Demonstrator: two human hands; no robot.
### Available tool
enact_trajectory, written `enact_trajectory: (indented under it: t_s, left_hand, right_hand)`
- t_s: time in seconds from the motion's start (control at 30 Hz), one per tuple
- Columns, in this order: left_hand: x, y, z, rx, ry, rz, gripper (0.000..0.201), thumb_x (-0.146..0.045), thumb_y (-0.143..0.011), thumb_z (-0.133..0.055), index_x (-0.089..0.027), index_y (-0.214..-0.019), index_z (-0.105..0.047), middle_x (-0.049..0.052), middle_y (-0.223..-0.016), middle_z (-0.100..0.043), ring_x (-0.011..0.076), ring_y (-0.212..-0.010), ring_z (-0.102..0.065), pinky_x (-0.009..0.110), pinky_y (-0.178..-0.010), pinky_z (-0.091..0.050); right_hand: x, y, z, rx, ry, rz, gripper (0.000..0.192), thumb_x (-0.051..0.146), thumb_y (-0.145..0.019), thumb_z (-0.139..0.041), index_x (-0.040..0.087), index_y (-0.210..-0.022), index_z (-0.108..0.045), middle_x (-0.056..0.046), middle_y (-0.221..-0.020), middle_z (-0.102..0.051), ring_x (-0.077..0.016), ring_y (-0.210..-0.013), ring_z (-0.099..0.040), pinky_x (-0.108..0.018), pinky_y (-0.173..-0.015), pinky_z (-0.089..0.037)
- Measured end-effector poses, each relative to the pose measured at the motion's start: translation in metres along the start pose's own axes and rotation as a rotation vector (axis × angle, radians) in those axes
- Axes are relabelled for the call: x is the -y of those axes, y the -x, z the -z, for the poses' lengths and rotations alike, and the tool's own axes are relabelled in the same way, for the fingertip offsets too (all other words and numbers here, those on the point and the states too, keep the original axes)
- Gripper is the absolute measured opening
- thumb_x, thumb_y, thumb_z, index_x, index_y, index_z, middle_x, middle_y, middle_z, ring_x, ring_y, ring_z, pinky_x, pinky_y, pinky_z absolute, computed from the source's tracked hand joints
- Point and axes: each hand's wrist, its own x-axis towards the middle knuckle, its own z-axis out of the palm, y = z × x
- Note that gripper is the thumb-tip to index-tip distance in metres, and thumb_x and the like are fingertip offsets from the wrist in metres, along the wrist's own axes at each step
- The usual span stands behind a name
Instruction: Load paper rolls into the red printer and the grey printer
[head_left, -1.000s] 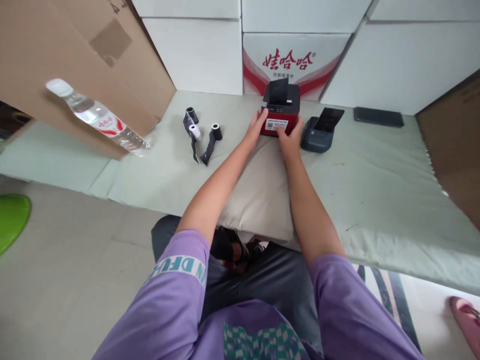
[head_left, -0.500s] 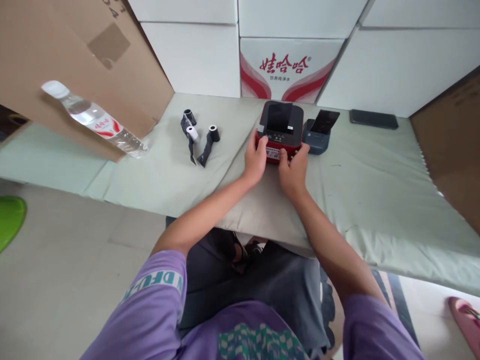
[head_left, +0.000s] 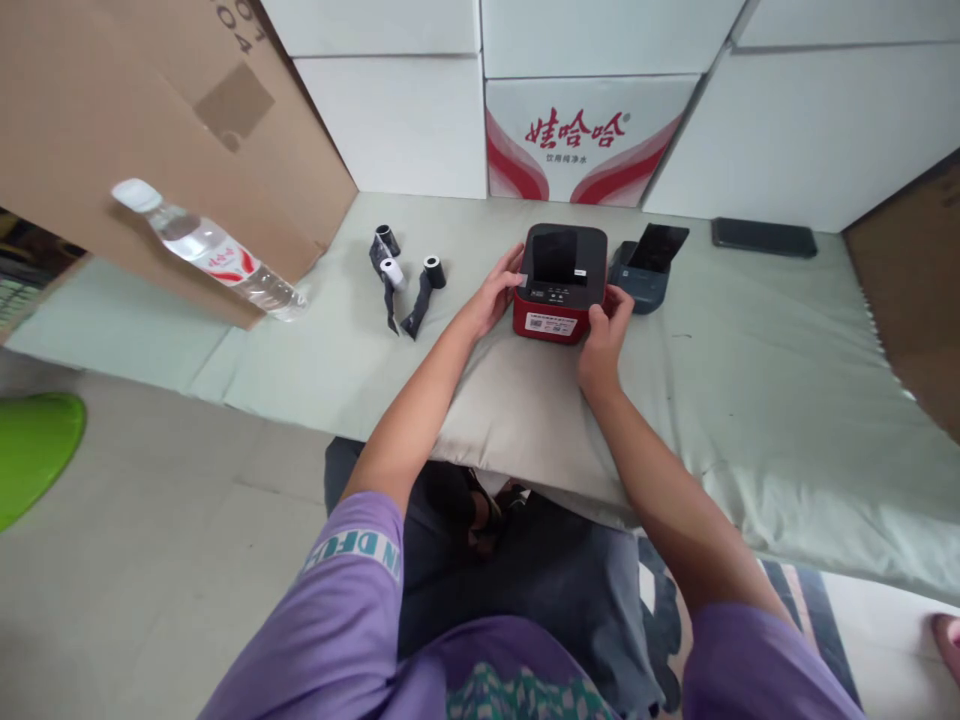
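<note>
A red and black box-shaped printer with a black strip on top and a white label on its front rests on the cloth-covered table. My left hand grips its left side, thumb near the top edge. On the opposite side, my right hand holds the right front corner, fingers wrapped along the side. Just beyond that hand sits a smaller dark blue printer with a black strip sticking up from it. To the left lie a white-cored roll and two black rolls, their dark strips partly unwound.
A water bottle leans across the left side, by a large cardboard box. White cartons are stacked at the back. A black phone lies at the back right. Another cardboard box stands at the right edge.
The red printer now sits lower and nearer, its labelled front more exposed. My thumbs have left its front face, and my hands have moved out to its sides. The view has shifted slightly.
</note>
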Motion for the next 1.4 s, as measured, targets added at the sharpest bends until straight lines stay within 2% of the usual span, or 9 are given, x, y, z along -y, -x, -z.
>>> enact_trajectory:
  t_s: [0.17, 0.43, 0.63, 0.9, 1.23, 1.4]
  left_hand:
    - [0.004, 0.005, -0.008, -0.039, 0.027, 0.000, 0.061, -0.020, -0.093, -0.053, -0.028, -0.153, -0.060, 0.002, -0.164, -0.062, 0.0252, -0.159, -0.054, 0.042, -0.122, -0.055]
    - [0.007, 0.001, -0.004, -0.075, -0.048, 0.005, 0.050, -0.029, -0.097, -0.060, -0.030, -0.148, -0.061, 0.004, -0.153, -0.069, 0.0307, -0.142, -0.068, 0.048, -0.110, -0.062]
    - [0.007, 0.005, -0.008, -0.115, -0.065, 0.031, 0.041, -0.033, -0.099, -0.065, -0.029, -0.139, -0.061, 0.005, -0.141, -0.073, 0.0271, -0.125, -0.075, 0.044, -0.099, -0.064]
    - [0.000, 0.011, -0.011, -0.127, -0.025, 0.033, 0.038, -0.020, -0.097, -0.058, -0.028, -0.134, -0.058, 0.003, -0.135, -0.076, 0.0219, -0.116, -0.077, 0.038, -0.092, -0.064]
    - [0.000, 0.012, -0.010, -0.059, -0.083, -0.021, 0.041, -0.034, -0.098, -0.065, -0.033, -0.140, -0.060, 0.003, -0.145, -0.072, 0.0264, -0.132, -0.073, 0.043, -0.104, -0.062]
    - [0.005, 0.010, -0.013, -0.063, -0.034, -0.053, 0.037, -0.029, -0.098, -0.062, -0.030, -0.135, -0.060, 0.005, -0.148, -0.070, 0.0250, -0.139, -0.069, 0.041, -0.108, -0.061]
  right_hand:
    - [-0.008, -0.003, -0.004, 0.005, 0.005, 0.027, 0.044, 0.052, -0.100, -0.042, 0.029, -0.138, -0.047, -0.012, -0.137, -0.058, -0.0278, -0.135, -0.061, -0.055, -0.121, -0.051]
    - [-0.012, -0.007, -0.008, -0.016, 0.013, 0.024, 0.044, 0.046, -0.098, -0.039, 0.029, -0.137, -0.048, -0.011, -0.133, -0.058, -0.0282, -0.132, -0.061, -0.056, -0.121, -0.048]
    - [-0.013, -0.008, -0.010, -0.016, 0.023, 0.027, 0.045, 0.047, -0.099, -0.038, 0.030, -0.139, -0.049, -0.009, -0.132, -0.058, -0.0270, -0.128, -0.062, -0.055, -0.119, -0.049]
    - [-0.014, -0.011, -0.009, -0.033, -0.035, 0.016, 0.044, 0.045, -0.092, -0.044, 0.028, -0.132, -0.050, -0.009, -0.130, -0.058, -0.0275, -0.127, -0.061, -0.055, -0.120, -0.049]
    - [-0.016, -0.010, -0.001, -0.006, -0.004, 0.042, 0.048, 0.048, -0.094, -0.048, 0.030, -0.138, -0.050, -0.009, -0.136, -0.058, -0.0272, -0.132, -0.060, -0.055, -0.120, -0.049]
    - [0.006, -0.016, 0.011, -0.007, 0.082, 0.143, 0.046, 0.044, -0.091, -0.055, 0.027, -0.134, -0.057, -0.010, -0.136, -0.062, -0.0278, -0.127, -0.063, -0.053, -0.112, -0.054]
